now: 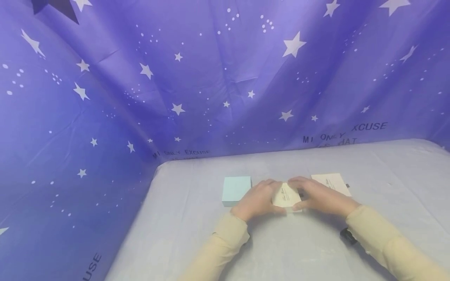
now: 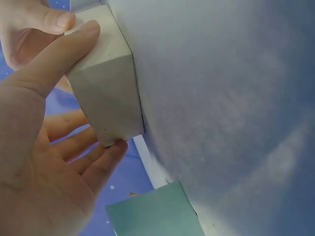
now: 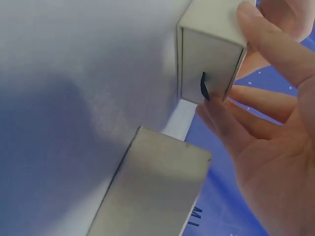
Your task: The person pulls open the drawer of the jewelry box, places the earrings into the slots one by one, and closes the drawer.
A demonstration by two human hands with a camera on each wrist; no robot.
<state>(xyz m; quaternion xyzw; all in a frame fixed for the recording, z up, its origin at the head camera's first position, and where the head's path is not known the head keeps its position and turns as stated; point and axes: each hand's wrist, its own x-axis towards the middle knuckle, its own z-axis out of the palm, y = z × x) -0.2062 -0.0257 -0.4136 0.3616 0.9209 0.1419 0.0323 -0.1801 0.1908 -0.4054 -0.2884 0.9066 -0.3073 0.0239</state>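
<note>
Between the two hands sits a small cream drawer box [image 1: 286, 196] with printed lettering on top. My left hand [image 1: 258, 198] grips its left side, the thumb [image 2: 81, 46] pressed along the near face and the fingers reaching round to the far edge. On the opposite side my right hand [image 1: 321, 198] holds the same box, thumb on the near face. A dark ribbon tab [image 3: 204, 86] sticks out of the box's right end, with a right fingertip right at it.
A light teal box [image 1: 236, 190] stands left of the left hand. Partly behind the right hand lies another cream box [image 1: 330, 179] with a dark tab. The pale-covered table [image 1: 288, 249] meets a purple star-print curtain [image 1: 225, 86] at the back and left.
</note>
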